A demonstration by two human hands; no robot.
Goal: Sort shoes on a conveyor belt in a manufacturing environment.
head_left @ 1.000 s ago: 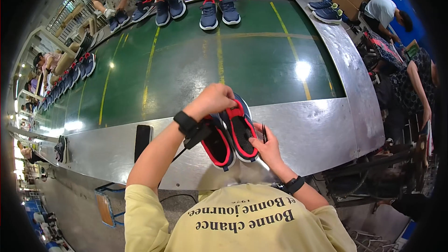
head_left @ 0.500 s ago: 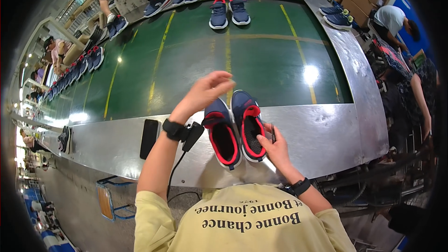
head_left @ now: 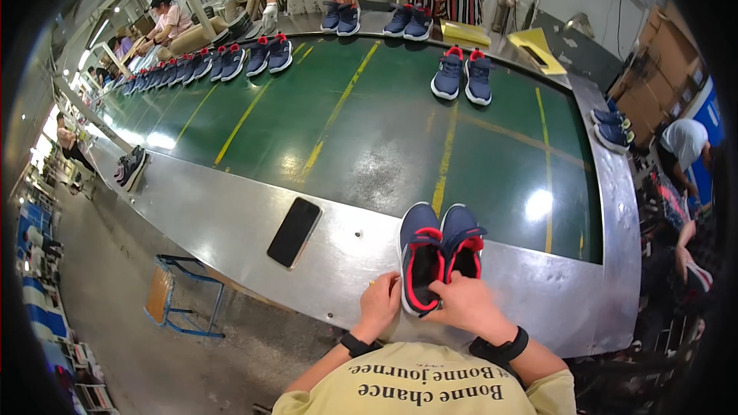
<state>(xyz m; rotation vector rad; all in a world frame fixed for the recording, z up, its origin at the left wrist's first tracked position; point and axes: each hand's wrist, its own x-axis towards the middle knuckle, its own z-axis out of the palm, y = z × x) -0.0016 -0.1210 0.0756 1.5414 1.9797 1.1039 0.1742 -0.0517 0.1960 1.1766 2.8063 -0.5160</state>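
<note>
While my left hand (head_left: 379, 303) and right hand (head_left: 467, 306) close their fingers on the heels of the navy-and-red shoe pair (head_left: 440, 255), squaring it on the steel ledge (head_left: 231, 223), a black phone (head_left: 293, 232) lies at ten o'clock, the green belt (head_left: 369, 123) beyond.

yellow printed shirt, black band on each wrist, bare forearms.
</note>
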